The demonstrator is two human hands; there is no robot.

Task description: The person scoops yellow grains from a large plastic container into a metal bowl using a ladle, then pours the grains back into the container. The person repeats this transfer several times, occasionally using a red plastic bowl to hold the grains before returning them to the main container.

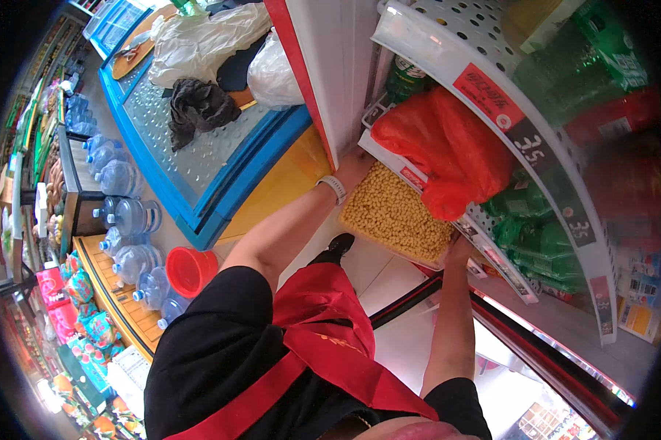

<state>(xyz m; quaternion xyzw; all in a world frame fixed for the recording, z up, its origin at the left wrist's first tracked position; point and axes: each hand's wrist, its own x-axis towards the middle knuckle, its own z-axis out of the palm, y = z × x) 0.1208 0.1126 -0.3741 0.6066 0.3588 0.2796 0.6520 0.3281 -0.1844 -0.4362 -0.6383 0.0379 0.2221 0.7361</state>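
A clear plastic tub of yellow soybeans is held between my hands, at the front of an upright drinks cooler. My left hand, with a pale band on its wrist, grips the tub's left end beside the cooler's white side wall. At the other end my right hand holds the tub's edge; its fingers are partly hidden. One long side of the tub lies close along the front rail of a white perforated shelf. On that shelf a red plastic bag bulges out over the beans.
Green drink bottles fill the shelf behind the bag. A curved upper shelf edge bears price tags. The cooler's dark-framed door stands open at right. At left is a blue-framed chest freezer with bags on top, near a red bucket.
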